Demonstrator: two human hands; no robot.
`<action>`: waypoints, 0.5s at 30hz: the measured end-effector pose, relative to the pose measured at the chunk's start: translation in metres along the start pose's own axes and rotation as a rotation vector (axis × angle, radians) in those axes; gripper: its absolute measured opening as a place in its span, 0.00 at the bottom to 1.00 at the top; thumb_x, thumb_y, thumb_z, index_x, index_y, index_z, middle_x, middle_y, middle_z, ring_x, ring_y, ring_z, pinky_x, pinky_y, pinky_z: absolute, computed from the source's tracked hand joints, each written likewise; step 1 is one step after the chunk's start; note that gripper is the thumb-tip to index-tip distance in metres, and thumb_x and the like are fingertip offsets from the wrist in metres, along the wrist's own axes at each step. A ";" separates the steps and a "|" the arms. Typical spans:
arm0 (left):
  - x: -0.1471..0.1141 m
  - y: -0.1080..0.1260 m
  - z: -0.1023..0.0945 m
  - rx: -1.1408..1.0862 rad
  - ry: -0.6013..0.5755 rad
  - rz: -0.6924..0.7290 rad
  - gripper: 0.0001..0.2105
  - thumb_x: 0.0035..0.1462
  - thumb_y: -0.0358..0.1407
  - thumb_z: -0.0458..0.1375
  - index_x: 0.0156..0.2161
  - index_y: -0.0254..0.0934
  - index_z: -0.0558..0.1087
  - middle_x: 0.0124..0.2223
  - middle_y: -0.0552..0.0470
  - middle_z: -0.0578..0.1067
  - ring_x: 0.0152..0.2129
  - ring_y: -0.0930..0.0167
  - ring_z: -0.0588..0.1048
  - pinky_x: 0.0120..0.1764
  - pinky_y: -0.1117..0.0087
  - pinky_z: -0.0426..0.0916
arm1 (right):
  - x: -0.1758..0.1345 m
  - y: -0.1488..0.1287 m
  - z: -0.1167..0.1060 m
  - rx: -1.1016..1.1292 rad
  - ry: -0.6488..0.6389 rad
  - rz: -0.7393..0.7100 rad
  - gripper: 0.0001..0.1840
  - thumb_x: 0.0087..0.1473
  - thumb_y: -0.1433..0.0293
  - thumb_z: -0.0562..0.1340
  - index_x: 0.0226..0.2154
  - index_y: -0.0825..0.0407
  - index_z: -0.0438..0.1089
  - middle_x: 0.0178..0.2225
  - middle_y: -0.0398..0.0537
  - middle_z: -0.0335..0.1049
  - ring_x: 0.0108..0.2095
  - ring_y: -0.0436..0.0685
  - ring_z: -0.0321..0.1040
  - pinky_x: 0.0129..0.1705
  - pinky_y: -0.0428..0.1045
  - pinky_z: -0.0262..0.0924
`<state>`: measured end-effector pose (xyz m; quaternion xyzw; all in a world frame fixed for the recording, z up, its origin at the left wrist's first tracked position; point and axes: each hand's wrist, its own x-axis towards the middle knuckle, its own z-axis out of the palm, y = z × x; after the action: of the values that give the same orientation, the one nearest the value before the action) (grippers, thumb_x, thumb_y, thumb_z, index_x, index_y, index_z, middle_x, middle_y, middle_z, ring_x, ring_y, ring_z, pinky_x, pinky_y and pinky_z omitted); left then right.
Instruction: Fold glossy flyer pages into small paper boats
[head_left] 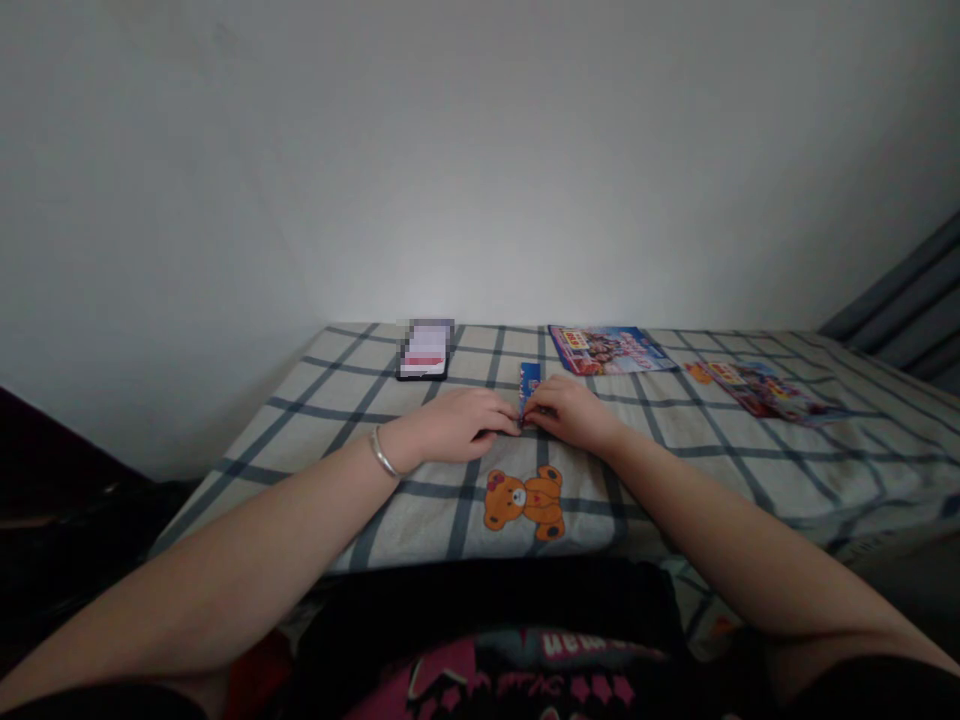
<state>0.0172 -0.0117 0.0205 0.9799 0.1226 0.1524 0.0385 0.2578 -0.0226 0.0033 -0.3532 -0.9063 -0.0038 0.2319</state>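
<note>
Head view, narrow blue strip (531, 376), white-edged

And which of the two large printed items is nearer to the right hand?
The left item, by the wall; the other item lies farther from the right hand.

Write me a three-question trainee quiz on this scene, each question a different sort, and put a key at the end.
1. Which wrist wears the silver bracelet?
2. True or false: on the checked cloth, the bear print lies nearer the camera than the phone does.
3. Multiple choice: where are the fingertips of the left hand and right hand gathered?
A. At the phone
B. At the small blue piece
C. On the bear print

Key: 1. The left. 2. True. 3. B.
</note>
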 end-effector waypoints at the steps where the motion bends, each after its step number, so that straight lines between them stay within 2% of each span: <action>1: 0.000 0.000 0.000 -0.003 -0.003 0.000 0.18 0.54 0.25 0.53 0.48 0.40 0.76 0.50 0.50 0.76 0.49 0.67 0.72 0.54 0.63 0.67 | 0.000 0.001 0.001 0.003 0.006 -0.001 0.02 0.56 0.72 0.65 0.33 0.50 0.75 0.33 0.46 0.76 0.39 0.56 0.69 0.44 0.51 0.59; 10: 0.000 0.004 -0.003 0.029 -0.035 -0.056 0.20 0.53 0.26 0.55 0.52 0.38 0.71 0.50 0.48 0.76 0.48 0.66 0.72 0.55 0.62 0.66 | 0.002 0.002 0.003 -0.007 0.013 0.026 0.02 0.54 0.73 0.66 0.32 0.50 0.75 0.32 0.46 0.75 0.37 0.56 0.67 0.42 0.51 0.57; 15: 0.002 0.008 0.001 0.088 -0.015 -0.057 0.17 0.55 0.28 0.56 0.51 0.37 0.72 0.49 0.47 0.76 0.49 0.65 0.72 0.54 0.61 0.66 | 0.003 0.001 0.005 -0.015 0.020 0.066 0.02 0.52 0.73 0.67 0.31 0.51 0.74 0.31 0.46 0.74 0.36 0.56 0.66 0.42 0.50 0.56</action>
<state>0.0214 -0.0185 0.0208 0.9779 0.1568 0.1383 0.0007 0.2546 -0.0193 0.0002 -0.3844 -0.8918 -0.0065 0.2385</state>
